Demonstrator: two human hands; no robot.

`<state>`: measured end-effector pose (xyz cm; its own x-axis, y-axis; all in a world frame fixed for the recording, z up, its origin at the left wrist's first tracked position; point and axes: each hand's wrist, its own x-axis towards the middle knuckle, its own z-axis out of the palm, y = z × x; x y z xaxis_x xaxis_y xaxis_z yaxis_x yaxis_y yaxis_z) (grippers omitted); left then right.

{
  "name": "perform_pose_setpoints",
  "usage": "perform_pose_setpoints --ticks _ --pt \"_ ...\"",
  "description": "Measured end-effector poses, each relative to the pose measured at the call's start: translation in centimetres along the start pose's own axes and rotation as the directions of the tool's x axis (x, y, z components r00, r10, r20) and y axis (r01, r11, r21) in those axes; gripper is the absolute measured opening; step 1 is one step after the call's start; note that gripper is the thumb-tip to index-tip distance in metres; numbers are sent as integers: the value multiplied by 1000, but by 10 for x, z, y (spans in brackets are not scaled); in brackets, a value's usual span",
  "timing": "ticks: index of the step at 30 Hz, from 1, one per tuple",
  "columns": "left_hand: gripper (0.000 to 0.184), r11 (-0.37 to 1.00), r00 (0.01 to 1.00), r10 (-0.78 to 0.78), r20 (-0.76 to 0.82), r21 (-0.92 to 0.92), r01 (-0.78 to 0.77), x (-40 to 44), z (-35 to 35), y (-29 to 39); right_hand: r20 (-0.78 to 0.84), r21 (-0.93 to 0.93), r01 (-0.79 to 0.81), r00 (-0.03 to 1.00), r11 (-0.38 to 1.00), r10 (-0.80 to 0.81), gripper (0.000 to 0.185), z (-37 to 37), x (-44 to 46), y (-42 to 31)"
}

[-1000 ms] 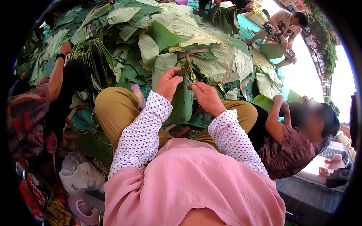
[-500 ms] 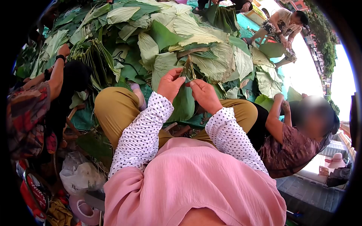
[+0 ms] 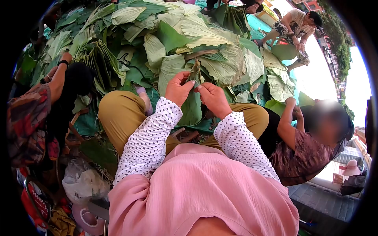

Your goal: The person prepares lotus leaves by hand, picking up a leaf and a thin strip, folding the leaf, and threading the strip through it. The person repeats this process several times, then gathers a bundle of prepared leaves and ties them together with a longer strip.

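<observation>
A folded green leaf hangs between my knees, its narrow brownish top rising between my hands. My left hand pinches it from the left, thumb against fingers. From the right, my right hand is closed at the leaf's edge, fingertips near my left thumb; whatever thin thing it grips is too small to make out. Just beyond both hands lies a big heap of broad green and pale leaves.
Co-workers sit at the left, at the right and at the upper right. A stack of folded leaves stands left of the heap. A plastic bag lies at the lower left.
My hands have drawn closer together at the leaf's top, the right one moving slightly left. The left co-worker's arms have shifted.
</observation>
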<state>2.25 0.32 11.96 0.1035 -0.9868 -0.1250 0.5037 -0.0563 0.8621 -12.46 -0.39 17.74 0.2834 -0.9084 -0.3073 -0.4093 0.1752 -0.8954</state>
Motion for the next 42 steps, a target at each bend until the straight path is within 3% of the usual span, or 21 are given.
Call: perform_pose_setpoints --ticks 13,27,34,37,39,42 --pt "32 998 999 45 9 -35 -44 -3 3 -5 -38 31 -19 999 999 20 24 2 3 3" --pt "33 993 995 86 -46 -78 -89 -3 7 -7 -91 106 71 994 992 -62 24 14 12 12" --pt "32 995 998 50 -31 -89 -52 -7 8 -5 -92 120 16 996 993 -5 24 12 13 4" --pt "28 987 1000 -19 -18 -157 16 -8 5 1 -84 75 7 996 997 0 25 8 13 4" --pt "19 891 986 -164 -41 -434 130 -7 3 8 -58 105 -28 998 994 35 25 4 10 1" --pt "15 903 954 -289 -79 -353 244 -7 8 15 -40 87 5 999 996 -2 25 3 8 -2"
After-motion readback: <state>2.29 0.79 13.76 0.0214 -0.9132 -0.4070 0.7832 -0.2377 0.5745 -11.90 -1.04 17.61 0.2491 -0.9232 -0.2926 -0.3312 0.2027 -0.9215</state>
